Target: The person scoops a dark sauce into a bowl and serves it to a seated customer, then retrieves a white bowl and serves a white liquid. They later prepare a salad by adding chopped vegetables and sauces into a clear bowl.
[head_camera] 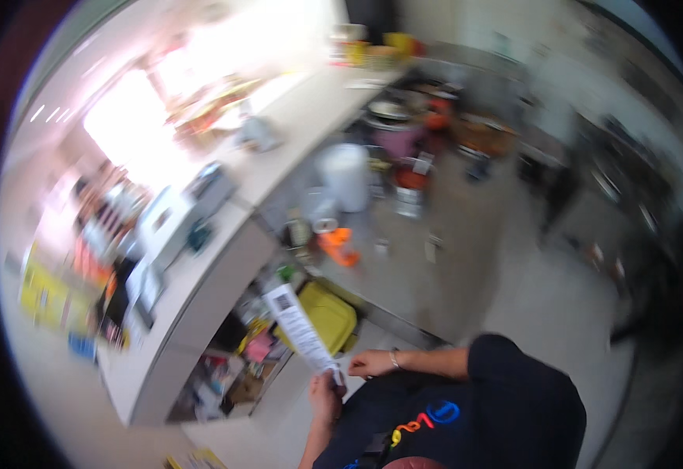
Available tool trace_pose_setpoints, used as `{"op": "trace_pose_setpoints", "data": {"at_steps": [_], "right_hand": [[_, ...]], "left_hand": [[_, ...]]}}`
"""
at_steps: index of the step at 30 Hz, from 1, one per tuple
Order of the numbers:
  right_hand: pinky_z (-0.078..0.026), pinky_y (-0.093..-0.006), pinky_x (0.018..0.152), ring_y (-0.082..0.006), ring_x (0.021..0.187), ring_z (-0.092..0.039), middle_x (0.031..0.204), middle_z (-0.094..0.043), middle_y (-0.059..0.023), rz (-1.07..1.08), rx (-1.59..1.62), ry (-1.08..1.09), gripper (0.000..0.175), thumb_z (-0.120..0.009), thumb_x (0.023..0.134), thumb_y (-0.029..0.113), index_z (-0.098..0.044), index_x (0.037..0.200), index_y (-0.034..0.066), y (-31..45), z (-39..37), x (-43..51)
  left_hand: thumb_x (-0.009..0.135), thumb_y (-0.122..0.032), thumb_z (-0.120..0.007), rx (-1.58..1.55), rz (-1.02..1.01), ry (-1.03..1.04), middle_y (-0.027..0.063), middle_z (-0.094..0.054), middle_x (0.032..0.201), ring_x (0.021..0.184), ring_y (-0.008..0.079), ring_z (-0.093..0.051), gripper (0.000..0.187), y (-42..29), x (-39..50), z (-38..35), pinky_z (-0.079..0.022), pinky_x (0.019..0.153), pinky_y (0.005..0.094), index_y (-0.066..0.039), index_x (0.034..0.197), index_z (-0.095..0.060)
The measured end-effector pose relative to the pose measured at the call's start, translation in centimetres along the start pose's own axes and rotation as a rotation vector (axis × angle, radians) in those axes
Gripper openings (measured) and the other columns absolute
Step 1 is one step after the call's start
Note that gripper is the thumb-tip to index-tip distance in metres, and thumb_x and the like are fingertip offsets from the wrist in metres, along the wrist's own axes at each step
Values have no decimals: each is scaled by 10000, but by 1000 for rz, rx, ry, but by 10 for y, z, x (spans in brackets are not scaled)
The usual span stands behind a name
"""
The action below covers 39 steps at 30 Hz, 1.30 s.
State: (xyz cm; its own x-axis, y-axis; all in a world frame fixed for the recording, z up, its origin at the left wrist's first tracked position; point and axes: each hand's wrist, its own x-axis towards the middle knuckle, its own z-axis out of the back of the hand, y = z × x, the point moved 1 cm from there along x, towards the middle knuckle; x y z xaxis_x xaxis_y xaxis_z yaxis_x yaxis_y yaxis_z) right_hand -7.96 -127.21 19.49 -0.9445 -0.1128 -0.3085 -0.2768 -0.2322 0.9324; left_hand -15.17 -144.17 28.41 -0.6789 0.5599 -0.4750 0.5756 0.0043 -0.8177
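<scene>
A long printed paper slip (299, 325), bearing writing and a printed code, extends up and left from my left hand (327, 394), whose fingers close on its lower end. My right hand (371, 363) is close by on the right, its fingers curled and a bracelet at the wrist. Whether it touches or holds anything cannot be made out. Behind the slip stands a yellow-green lidded bin (327, 316).
A long counter (218, 234) with open shelves beneath runs along the left. A metal worktop (453, 264) carries a white container (344, 176), an orange object (338, 246) and several bowls, all blurred. People are at the far left.
</scene>
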Motion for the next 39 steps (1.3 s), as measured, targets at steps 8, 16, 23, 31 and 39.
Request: {"op": "trace_pose_setpoints", "data": {"at_steps": [8, 16, 23, 31, 39], "right_hand": [[-494, -310, 653, -115, 689, -590, 801, -645, -32, 17, 277, -527, 337, -594, 961, 318, -590, 1162, 47, -12, 19, -97], [-511, -271, 625, -113, 703, -580, 980, -646, -58, -44, 236, -2090, 840, -613, 931, 180, -50, 1545, 77, -9, 89, -410], [-451, -208, 620, -59, 704, -528, 994, -654, -36, 183, -49, -2577, 712, -510, 917, 21, -178, 1532, 158, 75, -31, -542], [-378, -195, 491, -57, 594, -490, 928, -650, -25, -255, 533, -2153, 340, -570, 963, 184, -543, 1285, 79, -45, -100, -462], [-421, -230, 485, -123, 647, -609, 924, -690, -65, -585, 771, -1715, 301, -568, 968, 301, -601, 1150, 64, -237, -120, -427]], "left_hand": [[978, -230, -476, -9, 108, 435, -25, -378, 612, 503, 86, -333, 205, -14, 5, -57, -251, 450, 244, -42, 1008, -553], [975, -247, -496, 148, 360, 725, -58, -307, 580, 454, 63, -251, 194, 27, 20, -118, -197, 411, 246, -63, 932, -537], [977, -264, -516, 181, 558, 827, -64, -338, 586, 453, 66, -279, 190, 75, 12, -154, -217, 413, 247, -84, 936, -559], [974, -228, -504, 222, 530, 810, 18, -486, 681, 513, 90, -351, 224, 100, 22, -175, -259, 457, 242, -23, 1039, -569], [993, -228, -501, 173, 337, 866, 51, -594, 761, 537, 112, -427, 224, 121, 3, -207, -336, 498, 253, -35, 1079, -576]]}}
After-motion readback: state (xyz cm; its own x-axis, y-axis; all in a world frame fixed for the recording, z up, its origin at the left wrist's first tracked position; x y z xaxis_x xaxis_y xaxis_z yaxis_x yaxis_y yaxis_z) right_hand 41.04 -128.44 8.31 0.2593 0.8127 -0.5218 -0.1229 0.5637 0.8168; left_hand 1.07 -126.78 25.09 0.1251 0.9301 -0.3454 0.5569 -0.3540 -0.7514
